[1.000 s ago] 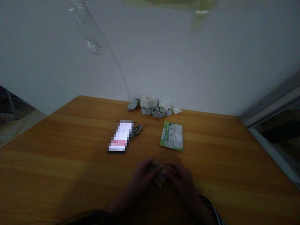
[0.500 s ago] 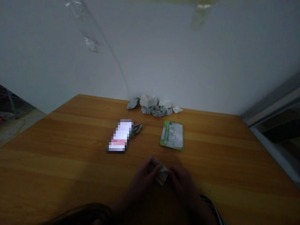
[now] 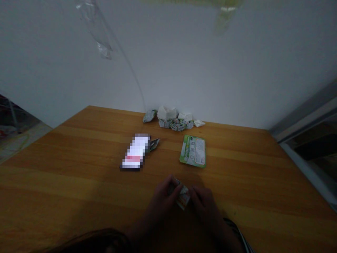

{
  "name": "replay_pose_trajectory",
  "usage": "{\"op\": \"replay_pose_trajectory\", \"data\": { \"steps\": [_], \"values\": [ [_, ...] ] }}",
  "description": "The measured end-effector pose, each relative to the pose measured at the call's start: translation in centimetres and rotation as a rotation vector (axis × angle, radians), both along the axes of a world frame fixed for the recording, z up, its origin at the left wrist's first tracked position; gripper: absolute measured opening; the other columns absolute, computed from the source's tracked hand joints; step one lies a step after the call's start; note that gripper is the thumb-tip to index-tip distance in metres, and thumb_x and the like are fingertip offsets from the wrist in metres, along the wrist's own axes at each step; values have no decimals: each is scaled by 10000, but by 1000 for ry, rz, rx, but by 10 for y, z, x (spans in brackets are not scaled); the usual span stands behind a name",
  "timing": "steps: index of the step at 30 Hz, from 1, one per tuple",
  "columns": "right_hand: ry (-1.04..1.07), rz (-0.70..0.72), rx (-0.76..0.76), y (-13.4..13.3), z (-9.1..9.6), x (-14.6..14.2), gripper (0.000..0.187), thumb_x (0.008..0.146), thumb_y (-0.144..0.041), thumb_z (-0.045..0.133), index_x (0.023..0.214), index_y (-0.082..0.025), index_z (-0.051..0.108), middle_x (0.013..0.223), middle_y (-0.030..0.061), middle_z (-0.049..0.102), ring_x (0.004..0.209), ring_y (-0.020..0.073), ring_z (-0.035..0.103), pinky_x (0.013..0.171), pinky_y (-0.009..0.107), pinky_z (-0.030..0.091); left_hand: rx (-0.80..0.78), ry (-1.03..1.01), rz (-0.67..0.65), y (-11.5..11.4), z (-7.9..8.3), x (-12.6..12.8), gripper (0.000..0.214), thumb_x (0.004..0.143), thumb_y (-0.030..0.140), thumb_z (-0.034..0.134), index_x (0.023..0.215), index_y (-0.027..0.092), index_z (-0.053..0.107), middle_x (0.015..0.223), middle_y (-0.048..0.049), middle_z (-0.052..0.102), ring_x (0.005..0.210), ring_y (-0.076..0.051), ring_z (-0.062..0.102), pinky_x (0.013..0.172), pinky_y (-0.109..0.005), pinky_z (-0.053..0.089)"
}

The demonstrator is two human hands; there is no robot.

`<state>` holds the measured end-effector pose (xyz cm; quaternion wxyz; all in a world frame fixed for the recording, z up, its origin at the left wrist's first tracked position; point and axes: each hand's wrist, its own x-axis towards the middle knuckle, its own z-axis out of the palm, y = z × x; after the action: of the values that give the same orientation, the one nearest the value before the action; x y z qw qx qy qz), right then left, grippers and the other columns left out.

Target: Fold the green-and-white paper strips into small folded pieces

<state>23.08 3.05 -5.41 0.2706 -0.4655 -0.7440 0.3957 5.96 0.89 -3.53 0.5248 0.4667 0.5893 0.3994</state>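
Between my hands, low in the middle of the head view, is a small folded piece of printed paper (image 3: 183, 201), pale with orange and dark print. My left hand (image 3: 165, 193) is closed on its left side, with thumb and fingers pinching it. At its right edge sits my right hand (image 3: 204, 200), fingers bent together and touching the paper's corner. The dim light hides the fingertips in part. Beyond my hands a green-and-white printed packet (image 3: 193, 151) lies flat on the wooden table (image 3: 237, 168).
A phone (image 3: 135, 151) with a lit, blurred screen lies to the left, beside a small dark foil-like piece (image 3: 154, 144). Along the wall (image 3: 200, 70) stand several folded printed-paper shapes (image 3: 179, 124), some with white tissue (image 3: 167, 112), and another folded packet (image 3: 150, 116).
The folded paper has tilted slightly and shifted a little to the right in my left hand. My right fingers have moved slightly at its edge. The other things stay put.
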Motion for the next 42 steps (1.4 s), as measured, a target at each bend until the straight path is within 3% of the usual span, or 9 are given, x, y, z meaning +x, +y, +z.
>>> {"op": "replay_pose_trajectory", "data": {
  "steps": [4, 8, 14, 22, 27, 30, 34, 38, 42],
  "values": [
    [14, 8, -16, 0, 1, -1, 432, 941, -429, 433, 647, -162, 602, 584, -6, 584, 539, 126, 521, 514, 220, 366, 30, -29, 11, -1, 2, 2, 173, 831, 329, 599, 908, 206, 504, 778, 17, 561, 728, -162, 547, 660, -267, 444],
    [34, -1, 15, -1, -2, -1, 416, 924, -394, 472, 607, -158, 602, 536, -20, 548, 499, 115, 489, 493, 217, 342, -34, -132, -60, 0, 2, -1, 449, 802, 316, 645, 1170, 219, 407, 691, 61, 542, 641, -143, 546, 581, -243, 435],
    [23, 0, 9, -3, 2, -1, 410, 920, -375, 459, 590, -157, 565, 527, -25, 514, 496, 109, 469, 478, 211, 314, -49, -247, -130, 3, 5, -12, 640, 706, 201, 725, 1254, 214, 395, 646, 78, 560, 605, -125, 569, 558, -221, 436],
    [80, -91, 15, 2, 2, 0, 417, 920, -411, 425, 605, -166, 543, 536, -19, 497, 499, 114, 458, 462, 208, 337, -14, -340, -183, 4, 5, -16, 719, 840, 301, 629, 1409, 220, 197, 861, -23, 679, 809, -194, 662, 733, -327, 506],
    [-146, -177, 333, -3, 1, 6, 370, 896, -335, 488, 569, -178, 560, 473, -18, 502, 428, 103, 437, 441, 225, 295, 182, 134, 96, 0, 6, -10, 570, 806, 358, 649, 1309, 206, 428, 1054, -83, 633, 981, -247, 607, 912, -409, 462],
    [-195, -207, 580, -7, 1, 6, 331, 889, -287, 504, 582, -188, 578, 469, -8, 527, 414, 110, 451, 450, 229, 319, 165, 141, -33, -7, 13, -4, 402, 911, 415, 474, 1250, 210, 543, 969, -65, 679, 908, -233, 628, 885, -386, 477],
    [-171, 9, 724, -9, 2, -2, 125, 841, -231, 549, 757, -194, 634, 675, 54, 648, 614, 171, 583, 563, 248, 447, 106, -99, -199, -12, 15, 6, 362, 934, 403, 435, 1161, 207, 638, 1103, -49, 700, 1038, -224, 623, 977, -348, 438],
    [-73, 264, 708, -10, 5, -4, 172, 782, -195, 599, 950, -189, 635, 919, 89, 668, 853, 229, 601, 763, 351, 507, 35, -70, -91, -5, 6, 0, 321, 880, 400, 525, 997, 154, 694, 1020, -74, 725, 978, -251, 641, 936, -364, 455],
    [8, 113, 600, -7, 7, 6, 347, 753, -150, 636, 1088, -239, 654, 1219, 116, 560, 1098, 286, 539, 907, 454, 461, -50, -222, -71, 1, 3, -18, 414, 824, 445, 602, 1132, 169, 606, 1013, -70, 713, 937, -236, 652, 821, -327, 499]
  ]
}}
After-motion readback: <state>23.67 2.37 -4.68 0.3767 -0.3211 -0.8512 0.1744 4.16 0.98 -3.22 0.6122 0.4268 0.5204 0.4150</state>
